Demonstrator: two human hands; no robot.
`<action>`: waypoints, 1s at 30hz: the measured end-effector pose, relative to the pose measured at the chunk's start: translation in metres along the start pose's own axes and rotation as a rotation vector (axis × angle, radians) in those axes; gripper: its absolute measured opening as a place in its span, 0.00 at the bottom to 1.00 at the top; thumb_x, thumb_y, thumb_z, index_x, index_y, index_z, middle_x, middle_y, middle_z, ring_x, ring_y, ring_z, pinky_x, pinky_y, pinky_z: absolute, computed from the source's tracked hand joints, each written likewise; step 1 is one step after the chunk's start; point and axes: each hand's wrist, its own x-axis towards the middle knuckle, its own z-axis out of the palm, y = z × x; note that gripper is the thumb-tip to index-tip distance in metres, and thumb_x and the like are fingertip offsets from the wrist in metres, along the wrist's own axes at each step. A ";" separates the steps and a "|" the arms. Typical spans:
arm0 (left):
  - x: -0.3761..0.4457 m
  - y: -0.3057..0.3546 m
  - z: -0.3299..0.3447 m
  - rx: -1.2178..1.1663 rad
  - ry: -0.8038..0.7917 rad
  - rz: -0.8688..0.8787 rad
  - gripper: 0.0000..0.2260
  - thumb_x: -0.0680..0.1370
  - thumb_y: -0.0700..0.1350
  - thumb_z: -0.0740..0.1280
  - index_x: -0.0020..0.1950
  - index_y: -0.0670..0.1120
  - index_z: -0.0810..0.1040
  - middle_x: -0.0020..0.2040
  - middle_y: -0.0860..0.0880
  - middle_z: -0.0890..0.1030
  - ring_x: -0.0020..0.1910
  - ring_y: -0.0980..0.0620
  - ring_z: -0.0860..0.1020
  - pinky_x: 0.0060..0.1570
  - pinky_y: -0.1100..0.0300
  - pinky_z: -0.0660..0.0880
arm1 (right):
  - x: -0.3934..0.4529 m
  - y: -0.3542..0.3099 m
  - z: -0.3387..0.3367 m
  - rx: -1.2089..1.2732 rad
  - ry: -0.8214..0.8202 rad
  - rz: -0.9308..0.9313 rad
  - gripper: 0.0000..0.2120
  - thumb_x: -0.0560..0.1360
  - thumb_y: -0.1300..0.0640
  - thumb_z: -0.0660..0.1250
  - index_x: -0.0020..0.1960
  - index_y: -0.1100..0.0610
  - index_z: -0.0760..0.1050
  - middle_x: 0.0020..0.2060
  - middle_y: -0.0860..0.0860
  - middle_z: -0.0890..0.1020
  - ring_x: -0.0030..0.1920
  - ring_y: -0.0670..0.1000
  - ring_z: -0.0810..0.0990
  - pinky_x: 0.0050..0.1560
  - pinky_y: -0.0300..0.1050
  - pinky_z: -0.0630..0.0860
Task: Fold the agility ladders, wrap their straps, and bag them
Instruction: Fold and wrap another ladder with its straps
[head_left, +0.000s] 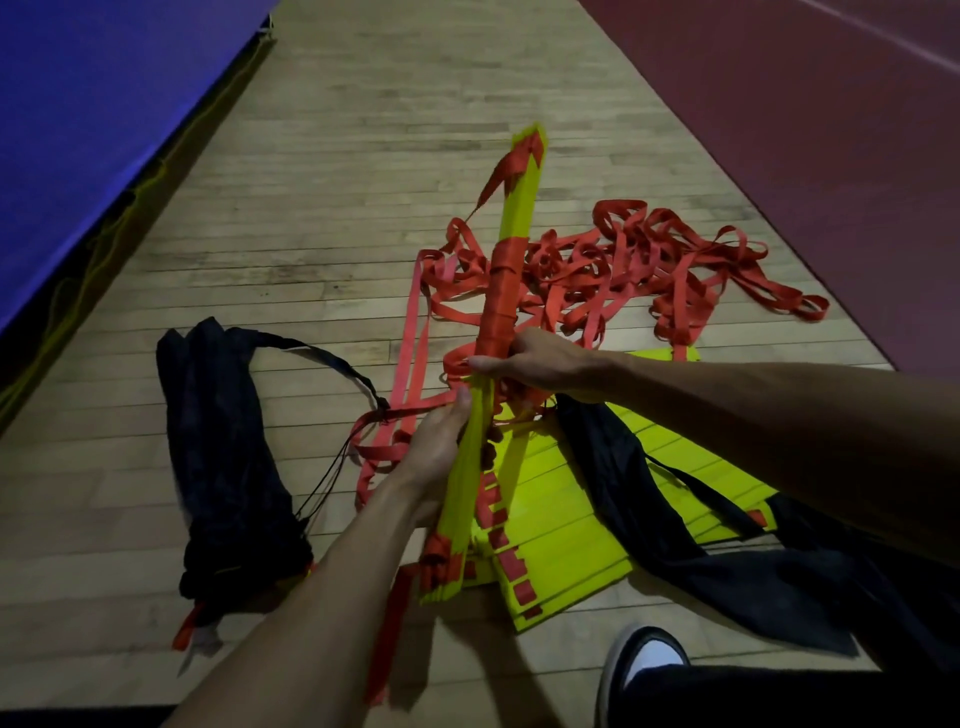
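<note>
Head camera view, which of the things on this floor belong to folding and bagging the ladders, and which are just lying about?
Part of the job:
yellow rung bundle, gripped by left hand and right hand
loose red straps
second folded ladder on the floor
black bag, already filled
second black bag

Just lying about:
blue mat
shoe

Shoe (644, 670) cut by bottom edge, right black bag (727, 561) hiding yellow rungs (571, 530)

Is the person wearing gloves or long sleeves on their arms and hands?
No. The left hand and the right hand are bare, with no gloves. Both forearms are bare too: no sleeves, watch or bracelets show in this view.
</note>
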 end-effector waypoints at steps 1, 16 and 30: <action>0.002 -0.002 -0.002 -0.001 0.016 0.027 0.26 0.84 0.58 0.58 0.59 0.33 0.76 0.41 0.42 0.80 0.41 0.42 0.77 0.46 0.48 0.74 | -0.003 -0.001 -0.002 0.005 -0.002 -0.006 0.25 0.78 0.42 0.67 0.54 0.66 0.81 0.40 0.62 0.83 0.35 0.56 0.80 0.36 0.48 0.79; 0.003 -0.011 -0.004 -0.104 -0.082 -0.126 0.38 0.77 0.69 0.54 0.63 0.35 0.78 0.50 0.31 0.82 0.48 0.36 0.82 0.57 0.39 0.76 | -0.010 -0.005 0.004 0.093 0.082 -0.058 0.14 0.80 0.48 0.65 0.43 0.58 0.77 0.33 0.52 0.77 0.28 0.47 0.74 0.26 0.37 0.71; 0.005 -0.020 0.002 0.028 0.031 -0.027 0.39 0.75 0.71 0.64 0.61 0.33 0.74 0.47 0.35 0.77 0.46 0.36 0.77 0.51 0.43 0.75 | -0.010 -0.003 0.004 -0.212 0.139 -0.018 0.25 0.78 0.37 0.63 0.38 0.59 0.79 0.28 0.52 0.81 0.24 0.47 0.80 0.25 0.37 0.74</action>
